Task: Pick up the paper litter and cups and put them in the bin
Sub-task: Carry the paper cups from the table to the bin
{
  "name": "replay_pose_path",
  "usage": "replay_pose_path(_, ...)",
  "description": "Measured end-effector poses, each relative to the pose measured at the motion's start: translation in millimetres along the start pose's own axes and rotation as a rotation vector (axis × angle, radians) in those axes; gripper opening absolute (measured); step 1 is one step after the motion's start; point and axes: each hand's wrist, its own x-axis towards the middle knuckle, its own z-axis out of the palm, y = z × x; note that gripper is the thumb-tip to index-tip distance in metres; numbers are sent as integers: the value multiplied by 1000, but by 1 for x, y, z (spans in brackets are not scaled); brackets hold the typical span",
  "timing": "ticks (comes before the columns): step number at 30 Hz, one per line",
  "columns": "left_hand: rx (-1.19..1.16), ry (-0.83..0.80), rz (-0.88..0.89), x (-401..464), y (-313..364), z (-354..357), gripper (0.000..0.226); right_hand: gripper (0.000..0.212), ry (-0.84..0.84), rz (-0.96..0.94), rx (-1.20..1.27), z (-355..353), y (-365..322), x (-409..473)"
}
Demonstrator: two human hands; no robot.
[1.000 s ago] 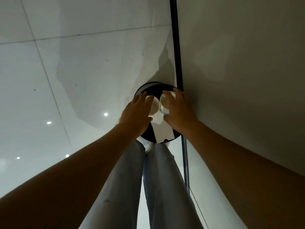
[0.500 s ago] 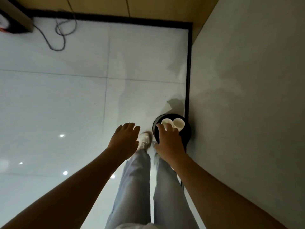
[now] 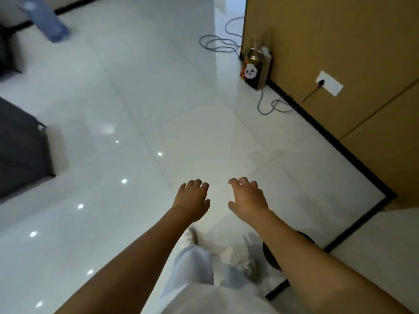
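White tiled floor (image 3: pixel 181 109) beside a tan wall (image 3: pixel 340 53). Left hand (image 3: pixel 191 201) and right hand (image 3: pixel 248 199) hover empty, fingers loosely spread. Dark bin (image 3: pixel 271 254) stands below the right forearm, mostly hidden.

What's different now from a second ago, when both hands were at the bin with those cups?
Both hands have let go of the cups and come away from the black bin. The left hand and right hand now hover empty over the tiled floor. The view has swung up into the room. The bin stays by the wall, mostly hidden behind the right forearm.
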Motion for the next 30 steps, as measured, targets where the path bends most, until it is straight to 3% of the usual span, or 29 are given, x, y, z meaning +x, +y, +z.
replay_pose_path(7,-177,153,-302,-85,-180,-16,47,54,-55,-294,-212,18,-202,32)
replay_pose_path(15,-287,170,-564,-176,-382,-9,46,56,-120,-508,-296,71,-425,68)
replay_pose_path(22,-429,161,-731,-205,-488,-9,44,58,-171,-638,-373,78,-535,112)
replay_pose_path(30,-518,231,-856,-157,-609,-55,46,59,-191,-734,-438,59,-659,223)
